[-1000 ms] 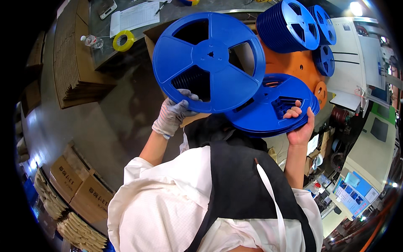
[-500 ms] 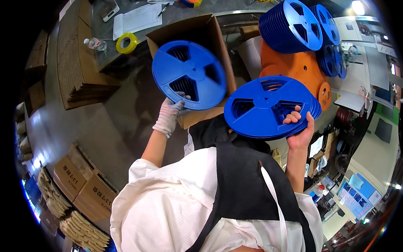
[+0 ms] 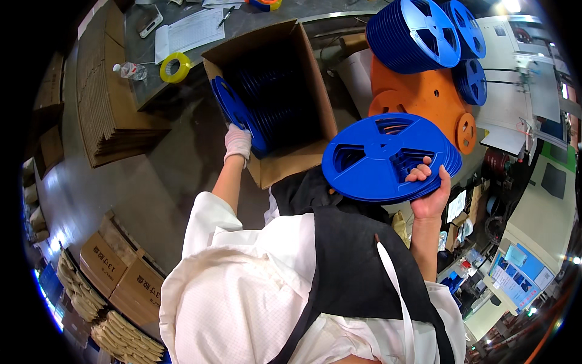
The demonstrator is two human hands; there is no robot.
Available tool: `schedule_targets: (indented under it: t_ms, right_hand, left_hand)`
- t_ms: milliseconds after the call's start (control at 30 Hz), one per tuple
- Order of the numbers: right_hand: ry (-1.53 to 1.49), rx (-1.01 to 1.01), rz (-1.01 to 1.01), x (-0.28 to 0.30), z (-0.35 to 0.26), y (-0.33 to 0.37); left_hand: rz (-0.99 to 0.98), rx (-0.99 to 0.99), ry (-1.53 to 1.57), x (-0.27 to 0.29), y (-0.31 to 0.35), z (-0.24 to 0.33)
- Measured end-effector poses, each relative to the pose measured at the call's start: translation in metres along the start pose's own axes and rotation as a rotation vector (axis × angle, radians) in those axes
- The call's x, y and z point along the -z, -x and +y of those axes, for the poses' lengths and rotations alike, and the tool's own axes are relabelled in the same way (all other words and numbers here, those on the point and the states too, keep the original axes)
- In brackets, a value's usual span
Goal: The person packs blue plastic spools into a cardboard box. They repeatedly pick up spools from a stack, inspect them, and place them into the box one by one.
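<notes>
My left hand (image 3: 238, 142), in a whitish glove, grips a blue plastic reel (image 3: 228, 100) by its near edge. That reel is tilted on edge at the left side of an open cardboard box (image 3: 325, 115). More dark blue reels (image 3: 276, 124) stand in rows inside the box, partly in shadow. To the right of the box, my bare right hand (image 3: 430, 189) holds a stack of blue reels (image 3: 370, 136), face up. Its fingers curl through a window of the top reel, with the thumb along the rim.
Behind the held stack stands an orange fixture (image 3: 409, 88) bearing upright blue reels (image 3: 394, 36). Flattened cartons (image 3: 100, 91) lean at left. A metal table (image 3: 200, 45) carries yellow tape (image 3: 175, 67), a bottle (image 3: 130, 71) and paper sheets (image 3: 187, 33). Closed boxes (image 3: 124, 270) sit lower left.
The reel in my left hand has moved left and turned from facing up to nearly edge-on, uncovering the inside of the box. My right hand and its stack have barely moved.
</notes>
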State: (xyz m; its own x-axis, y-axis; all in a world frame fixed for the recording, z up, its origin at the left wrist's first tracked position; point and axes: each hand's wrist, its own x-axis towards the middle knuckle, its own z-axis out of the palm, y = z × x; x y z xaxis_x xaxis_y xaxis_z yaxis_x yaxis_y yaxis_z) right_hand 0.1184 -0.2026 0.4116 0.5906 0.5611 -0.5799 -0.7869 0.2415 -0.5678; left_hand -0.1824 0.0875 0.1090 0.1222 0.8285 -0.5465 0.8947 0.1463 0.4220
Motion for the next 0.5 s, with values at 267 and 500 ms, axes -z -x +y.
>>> schedule_targets:
  t_ms: [267,500]
  right_hand:
    - [0.029,0.01,0.016,-0.001,0.001,0.002]
    - [0.016,0.049,0.035,0.004,0.005,0.006]
  left_hand:
    - [-0.084,0.077,0.221,-0.041,-0.076,-0.028]
    - [-0.23,0.237,0.346,-0.04,-0.076,-0.002]
